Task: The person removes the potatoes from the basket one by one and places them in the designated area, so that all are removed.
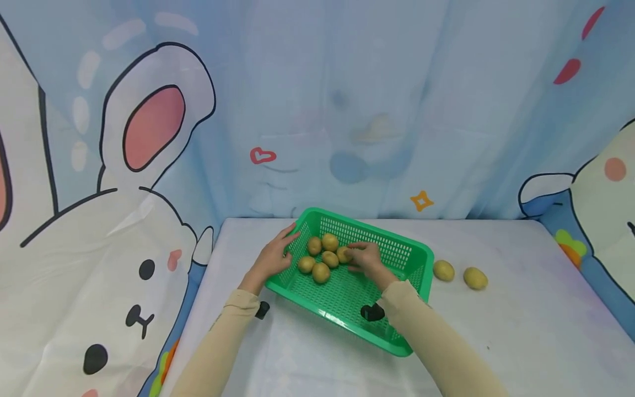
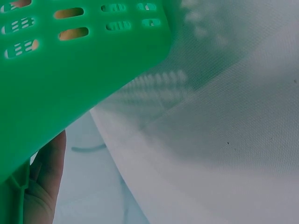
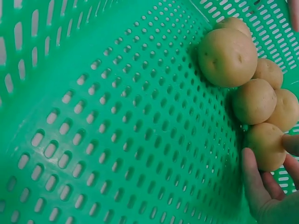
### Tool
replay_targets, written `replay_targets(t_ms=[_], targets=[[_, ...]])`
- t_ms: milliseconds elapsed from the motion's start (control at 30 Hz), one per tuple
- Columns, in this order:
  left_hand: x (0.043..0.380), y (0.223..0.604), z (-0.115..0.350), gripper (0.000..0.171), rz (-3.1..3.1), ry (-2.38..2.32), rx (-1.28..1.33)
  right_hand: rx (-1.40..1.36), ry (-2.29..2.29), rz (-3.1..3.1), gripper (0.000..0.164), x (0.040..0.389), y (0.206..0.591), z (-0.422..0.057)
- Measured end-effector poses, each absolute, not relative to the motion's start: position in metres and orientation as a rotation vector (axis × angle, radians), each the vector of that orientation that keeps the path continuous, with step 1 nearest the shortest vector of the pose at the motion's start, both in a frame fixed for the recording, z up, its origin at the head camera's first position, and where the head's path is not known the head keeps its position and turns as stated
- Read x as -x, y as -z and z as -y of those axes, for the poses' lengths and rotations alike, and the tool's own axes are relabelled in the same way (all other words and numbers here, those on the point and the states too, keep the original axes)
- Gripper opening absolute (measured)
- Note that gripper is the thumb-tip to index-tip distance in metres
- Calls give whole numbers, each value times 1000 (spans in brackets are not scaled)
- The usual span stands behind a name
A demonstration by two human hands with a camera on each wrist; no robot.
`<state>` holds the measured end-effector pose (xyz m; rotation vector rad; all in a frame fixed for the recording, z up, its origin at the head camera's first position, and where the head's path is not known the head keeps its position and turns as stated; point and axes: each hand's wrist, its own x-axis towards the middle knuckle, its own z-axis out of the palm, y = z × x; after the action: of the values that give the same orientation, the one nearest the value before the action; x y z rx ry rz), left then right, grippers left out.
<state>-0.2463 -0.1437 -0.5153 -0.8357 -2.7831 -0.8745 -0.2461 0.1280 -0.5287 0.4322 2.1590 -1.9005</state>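
Note:
A green plastic basket (image 1: 337, 298) with slotted walls stands at an angle on the table. Several potatoes (image 1: 321, 272) lie grouped toward its left end, seen also in the right wrist view. My left hand (image 1: 272, 258) grips the basket's left rim; part of it shows beside the green wall (image 2: 84, 84) in the left wrist view. Inside the basket, my right hand (image 1: 366, 258) holds a potato (image 3: 265, 145) between thumb and fingers, at the right edge of the group and against or very near its neighbours.
To the basket's right, two more potatoes lie on the table, one (image 1: 444, 271) close to the basket wall and the other (image 1: 475, 278) farther right. A white cloth (image 1: 506, 331) covers the table. Behind hangs a blue curtain (image 1: 307, 99) with cartoon prints.

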Motion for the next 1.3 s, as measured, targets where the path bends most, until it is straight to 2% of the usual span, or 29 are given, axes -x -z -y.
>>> replay_targets(t_ms=[300, 667, 1033, 1300], targets=[[247, 515, 144, 62, 2777, 873, 839, -382, 1928, -2029, 43, 245, 520, -138], [244, 514, 142, 62, 2795, 875, 805, -231, 1930, -1918, 48, 236, 477, -171], [249, 510, 143, 62, 2791, 875, 809, -152, 1976, -1911, 57, 218, 440, -224], [247, 512, 142, 62, 2810, 867, 809, -255, 2036, -1902, 60, 200, 430, -283]])
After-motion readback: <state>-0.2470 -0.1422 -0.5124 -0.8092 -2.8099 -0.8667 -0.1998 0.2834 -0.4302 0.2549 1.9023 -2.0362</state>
